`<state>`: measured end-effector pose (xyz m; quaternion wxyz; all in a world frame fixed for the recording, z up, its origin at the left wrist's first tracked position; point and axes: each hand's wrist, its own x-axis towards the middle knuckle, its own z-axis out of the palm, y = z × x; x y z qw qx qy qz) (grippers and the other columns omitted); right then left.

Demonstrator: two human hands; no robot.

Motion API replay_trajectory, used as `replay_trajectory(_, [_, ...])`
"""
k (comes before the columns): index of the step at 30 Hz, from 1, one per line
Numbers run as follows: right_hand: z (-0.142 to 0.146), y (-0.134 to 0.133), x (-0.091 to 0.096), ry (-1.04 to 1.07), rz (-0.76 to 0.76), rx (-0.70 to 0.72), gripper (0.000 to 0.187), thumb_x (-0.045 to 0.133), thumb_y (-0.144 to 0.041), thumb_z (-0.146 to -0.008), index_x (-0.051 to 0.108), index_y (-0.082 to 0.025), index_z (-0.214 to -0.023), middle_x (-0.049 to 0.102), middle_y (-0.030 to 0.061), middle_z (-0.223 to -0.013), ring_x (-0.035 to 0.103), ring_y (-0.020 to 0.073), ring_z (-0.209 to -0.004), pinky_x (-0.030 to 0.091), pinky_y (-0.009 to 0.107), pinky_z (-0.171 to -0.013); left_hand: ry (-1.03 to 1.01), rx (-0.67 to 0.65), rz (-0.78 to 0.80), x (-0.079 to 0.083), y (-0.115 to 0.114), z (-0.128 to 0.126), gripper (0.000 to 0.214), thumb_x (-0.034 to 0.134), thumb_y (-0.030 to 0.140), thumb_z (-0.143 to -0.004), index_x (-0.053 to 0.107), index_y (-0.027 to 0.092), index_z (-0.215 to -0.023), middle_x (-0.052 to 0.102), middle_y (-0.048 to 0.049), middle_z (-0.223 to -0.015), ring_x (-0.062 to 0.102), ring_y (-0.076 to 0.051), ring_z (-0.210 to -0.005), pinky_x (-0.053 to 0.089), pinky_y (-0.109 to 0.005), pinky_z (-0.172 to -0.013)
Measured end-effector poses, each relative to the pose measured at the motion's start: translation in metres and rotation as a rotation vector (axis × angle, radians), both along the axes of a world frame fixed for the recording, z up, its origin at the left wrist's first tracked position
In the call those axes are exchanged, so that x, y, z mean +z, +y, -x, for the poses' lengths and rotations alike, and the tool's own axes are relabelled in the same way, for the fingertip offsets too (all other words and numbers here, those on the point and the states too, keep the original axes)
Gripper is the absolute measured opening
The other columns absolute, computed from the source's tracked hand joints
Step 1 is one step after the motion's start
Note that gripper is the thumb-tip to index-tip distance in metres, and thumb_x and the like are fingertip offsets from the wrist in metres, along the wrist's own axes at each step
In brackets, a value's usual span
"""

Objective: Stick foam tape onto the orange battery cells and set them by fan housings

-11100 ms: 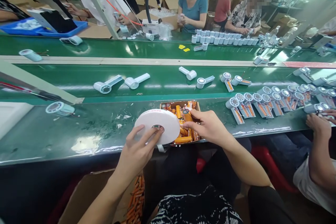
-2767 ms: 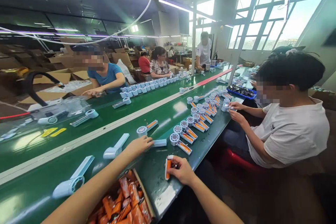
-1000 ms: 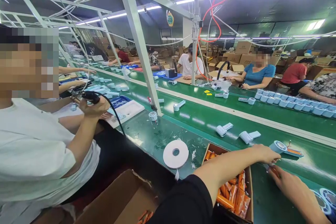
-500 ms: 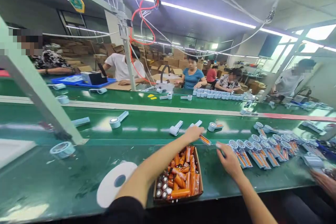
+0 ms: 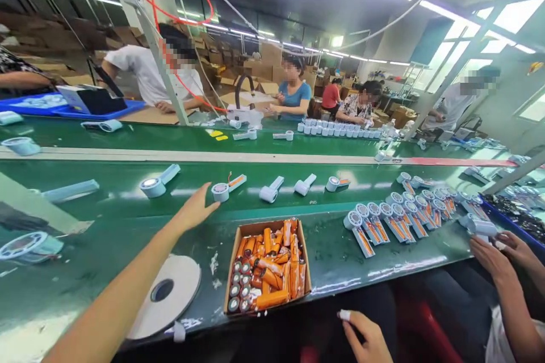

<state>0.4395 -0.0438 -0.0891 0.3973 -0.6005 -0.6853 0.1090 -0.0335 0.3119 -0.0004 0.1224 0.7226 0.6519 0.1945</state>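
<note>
My left hand stretches out over the green belt with its fingers spread, its tips just short of a pale blue fan body with an orange cell in its handle. My right hand is low at the bench edge, pinching a small white piece between thumb and finger. A cardboard box of orange cells sits between my arms. A white tape roll lies flat under my left forearm.
More fan bodies lie along the belt, and several filled ones are lined up at the right. A co-worker's hands work at the right edge. Other people sit across the far belt. A steel post rises at the left.
My left hand has let go of the fan body and swung left to another one on the belt. My right hand has dropped from the belt to the bench edge. The view has tilted down.
</note>
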Motion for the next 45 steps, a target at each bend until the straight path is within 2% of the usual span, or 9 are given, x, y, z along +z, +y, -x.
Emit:
replay_trajectory(5, [0.015, -0.026, 0.001, -0.070, 0.101, 0.015, 0.040, 0.058, -0.054, -0.106, 0.084, -0.027, -0.093, 0.083, 0.0053, -0.083, 0.082, 0.0208, -0.073, 0.067, 0.022, -0.072, 0.124, -0.098, -0.045, -0.108, -0.155, 0.107, 0.058, 0.052, 0.063, -0.085, 0.072, 0.037, -0.133, 0.071, -0.0001, -0.142, 0.063, -0.037, -0.137, 0.052, -0.054, -0.117])
replay_trajectory(8, [0.048, -0.008, 0.027, -0.041, 0.138, 0.137, 0.035, 0.055, -0.044, -0.109, 0.081, -0.025, -0.094, 0.081, 0.0053, -0.082, 0.080, 0.0197, -0.074, 0.064, 0.025, -0.071, 0.229, -0.130, -0.138, -0.138, -0.225, 0.148, 0.063, 0.056, 0.053, -0.086, 0.067, 0.035, -0.145, 0.064, -0.0031, -0.153, 0.056, -0.038, -0.146, 0.051, -0.053, -0.118])
replay_trajectory(15, [0.141, 0.068, 0.093, 0.249, -0.059, 0.712, 0.022, 0.057, -0.018, -0.103, 0.074, -0.025, -0.116, 0.082, 0.0065, -0.088, 0.075, 0.0210, -0.074, 0.061, 0.034, -0.071, 0.350, -0.305, -0.226, -0.070, -0.263, 0.126, 0.075, 0.073, 0.038, -0.082, 0.056, 0.028, -0.155, 0.062, -0.0108, -0.154, 0.059, -0.037, -0.140, 0.059, -0.042, -0.104])
replay_trajectory(20, [0.195, 0.063, 0.099, 0.671, 0.564, 0.652, 0.064, 0.075, -0.048, -0.096, 0.053, -0.027, -0.153, 0.072, 0.0161, -0.135, 0.076, 0.0180, -0.078, 0.057, 0.024, -0.053, 0.218, -0.265, -0.451, -0.013, -0.289, 0.056, 0.046, 0.076, 0.035, -0.088, 0.068, 0.024, -0.131, 0.069, -0.0166, -0.136, 0.058, -0.041, -0.136, 0.053, -0.055, -0.114])
replay_trajectory(24, [0.227, 0.064, 0.092, 0.681, 0.879, 0.750, 0.067, 0.086, -0.062, -0.082, 0.071, -0.019, -0.130, 0.079, 0.0077, -0.097, 0.072, 0.0155, -0.063, 0.050, 0.020, -0.052, 0.147, -0.343, -0.492, 0.013, -0.298, 0.020, 0.053, 0.080, 0.023, -0.084, 0.065, 0.026, -0.134, 0.064, -0.0162, -0.131, 0.046, -0.044, -0.146, 0.044, -0.065, -0.122])
replay_trajectory(31, [0.227, 0.060, 0.092, 0.042, 0.836, 0.969, 0.023, 0.072, -0.033, -0.101, 0.075, -0.020, -0.082, 0.058, -0.0072, -0.051, 0.062, 0.0120, -0.050, 0.042, 0.020, -0.056, 0.161, -0.243, -0.621, 0.005, -0.288, 0.024, 0.049, 0.082, 0.024, -0.086, 0.064, 0.023, -0.131, 0.068, -0.0159, -0.124, 0.050, -0.045, -0.143, 0.049, -0.062, -0.116])
replay_trajectory(37, [0.196, 0.184, 0.146, -0.367, 0.270, 0.655, 0.025, 0.063, -0.020, -0.104, 0.078, -0.021, -0.124, 0.081, 0.0091, -0.110, 0.072, 0.0229, -0.096, 0.052, 0.032, -0.084, 0.058, -0.086, -0.770, -0.002, -0.284, 0.019, 0.050, 0.085, 0.028, -0.085, 0.062, 0.017, -0.128, 0.072, -0.0163, -0.109, 0.056, -0.045, -0.137, 0.051, -0.062, -0.111])
replay_trajectory(42, [0.196, 0.267, 0.135, -0.541, 0.231, 0.845, 0.036, 0.064, 0.002, -0.090, 0.082, -0.019, -0.113, 0.076, 0.0131, -0.121, 0.064, 0.0260, -0.110, 0.050, 0.041, -0.102, -0.011, -0.166, -0.689, -0.002, -0.272, -0.001, 0.046, 0.082, 0.029, -0.085, 0.063, 0.019, -0.126, 0.074, -0.0146, -0.114, 0.056, -0.043, -0.135, 0.052, -0.062, -0.109])
replay_trajectory(45, [0.185, 0.268, 0.129, -0.215, 0.288, 0.757, 0.025, 0.063, -0.012, -0.097, 0.077, -0.018, -0.117, 0.077, 0.0102, -0.114, 0.068, 0.0231, -0.107, 0.051, 0.041, -0.105, -0.025, -0.200, -0.688, -0.002, -0.267, -0.010, 0.044, 0.081, 0.023, -0.084, 0.065, 0.019, -0.125, 0.076, -0.0134, -0.116, 0.058, -0.042, -0.131, 0.053, -0.059, -0.107])
